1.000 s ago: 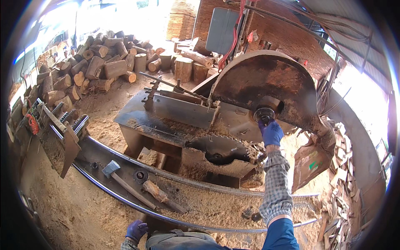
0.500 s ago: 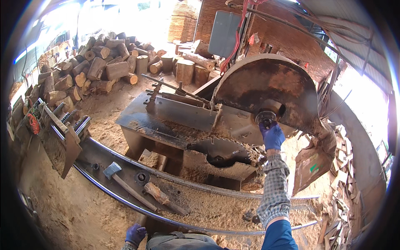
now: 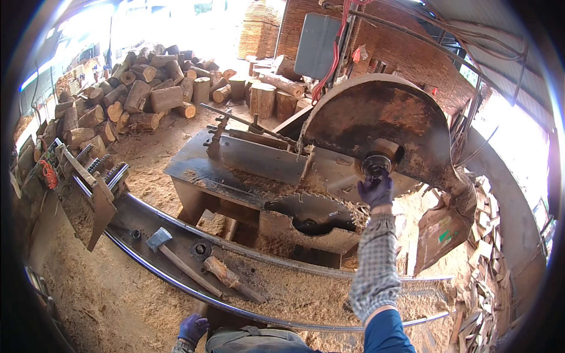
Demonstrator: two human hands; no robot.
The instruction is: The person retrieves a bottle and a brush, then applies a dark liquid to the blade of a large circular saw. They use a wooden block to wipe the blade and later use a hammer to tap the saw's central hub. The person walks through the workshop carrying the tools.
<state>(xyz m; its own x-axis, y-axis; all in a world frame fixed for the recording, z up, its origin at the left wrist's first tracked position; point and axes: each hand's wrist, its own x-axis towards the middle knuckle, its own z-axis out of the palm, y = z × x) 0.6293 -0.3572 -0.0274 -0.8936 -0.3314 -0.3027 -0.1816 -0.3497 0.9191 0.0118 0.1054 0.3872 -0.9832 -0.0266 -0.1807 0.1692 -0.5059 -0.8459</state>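
My right hand, in a dark blue glove, reaches up and grips the round hub nut at the centre of a large rusty saw guard. Below the guard a toothed circular blade lies on the sawdust-covered steel saw table. My left hand, also gloved, hangs low by my hip at the bottom edge with the fingers curled and nothing in it. A hammer and a short wooden-handled tool lie on the curved rail in front of me.
A pile of cut logs fills the back left. Stacked boards and a grey switch box with red cables stand at the back. Wood offcuts lie along the right. Sawdust covers the floor.
The view has tilted slightly; my right hand stays on the hub nut and has shifted a little lower. My left hand remains low at my side.
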